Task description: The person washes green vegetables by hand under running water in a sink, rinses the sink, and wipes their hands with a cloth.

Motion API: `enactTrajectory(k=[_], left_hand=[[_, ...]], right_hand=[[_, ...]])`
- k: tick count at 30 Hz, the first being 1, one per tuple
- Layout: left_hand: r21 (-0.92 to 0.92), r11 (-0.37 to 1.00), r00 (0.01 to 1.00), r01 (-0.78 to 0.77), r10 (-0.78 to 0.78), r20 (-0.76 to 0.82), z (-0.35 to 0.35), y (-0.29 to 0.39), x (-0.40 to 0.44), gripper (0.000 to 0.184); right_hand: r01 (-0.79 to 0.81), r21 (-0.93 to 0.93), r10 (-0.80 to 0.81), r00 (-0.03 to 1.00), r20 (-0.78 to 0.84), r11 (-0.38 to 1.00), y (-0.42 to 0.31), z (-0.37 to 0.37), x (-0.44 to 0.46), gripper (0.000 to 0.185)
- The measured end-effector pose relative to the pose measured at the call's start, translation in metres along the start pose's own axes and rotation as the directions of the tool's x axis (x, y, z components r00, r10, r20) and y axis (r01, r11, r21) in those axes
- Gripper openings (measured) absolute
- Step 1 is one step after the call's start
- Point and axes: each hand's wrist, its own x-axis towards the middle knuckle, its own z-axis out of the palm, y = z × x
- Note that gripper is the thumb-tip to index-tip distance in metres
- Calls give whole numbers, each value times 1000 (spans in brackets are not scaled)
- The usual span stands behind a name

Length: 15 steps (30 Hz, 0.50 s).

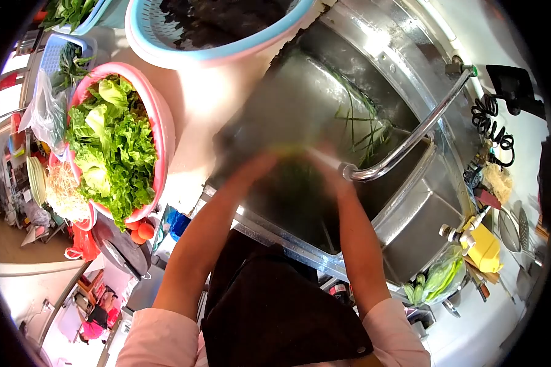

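Observation:
Both my arms reach into the metal sink (275, 229), where a smear covers the middle of the view. My left hand (262, 166) is blurred over the sink's left side, its fingers not distinguishable. Close to the faucet's end, my right hand (326, 164) is equally smeared. A blurred yellow-green patch (291, 150) shows between the hands; its kind is hidden. The curved faucet (404, 153) comes in from the right, with a whitish streak at its mouth. Long thin green leaves (364, 131) lie in the sink beyond my right hand.
A pink basin (161, 134) of lettuce (113, 153) stands left. Behind it is a blue-and-pink colander (217, 56) with dark leafy stuff. A second sink basin (419, 229) is right, near bagged green vegetables (444, 275) and a yellow container (485, 246). Another person (95, 315) appears far lower left.

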Motion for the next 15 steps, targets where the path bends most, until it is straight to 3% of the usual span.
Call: enactTrajectory(k=[2,3,6,8,10,14,15], left_hand=[[13,1000,1000,-20,20,-10,3,2,1,42],[18,999,999,-37,38,-15,7,4,3,42],[36,991,991,-131,132,-34,19,8,12,42],[30,979,979,-201,202,-23,24,10,16,42],[1,959,958,-285,285,14,26,11,19,42],[-140,945,949,-297,308,68,27,12,21,43],[-59,958,957,-279,283,67,23,27,15,44]], right_hand=[[-39,37,41,998,-42,999,-48,9,-29,49],[-83,49,85,996,-41,995,-41,8,-22,54],[-4,150,3,1000,5,989,-28,8,-21,63],[-41,17,43,993,-114,999,53,-13,17,66],[-112,68,119,987,-105,991,31,-22,9,64],[-51,243,49,999,13,969,-15,-32,-13,43],[-45,298,37,999,35,953,-15,-32,-17,36]])
